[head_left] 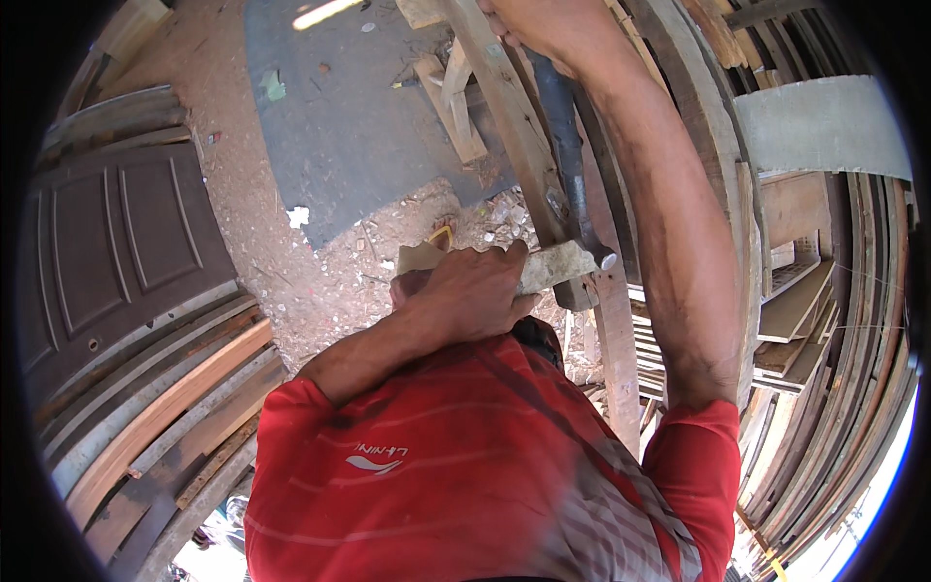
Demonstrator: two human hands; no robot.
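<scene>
My left hand (472, 288) is closed around a short, rough-edged piece of wood (555, 270) held in front of my red shirt. One end of the wood sticks out to the right of my fingers, and the other shows to the left of the hand. At the top edge my right hand (548, 34), partly cut off, grips the dark handle of a hammer (565, 131). The hammer's metal head lies right by the wood's right end; whether they touch I cannot tell. Just left of the hammer runs a long timber beam (514, 116).
A brown panelled door (121, 242) and stacked planks (175, 388) stand at the left. Dark sheeting (359, 126) covers the ground ahead, with a joined wood offcut (454, 107) on it. At the right are many boards (853, 320) and a pale sheet (824, 126).
</scene>
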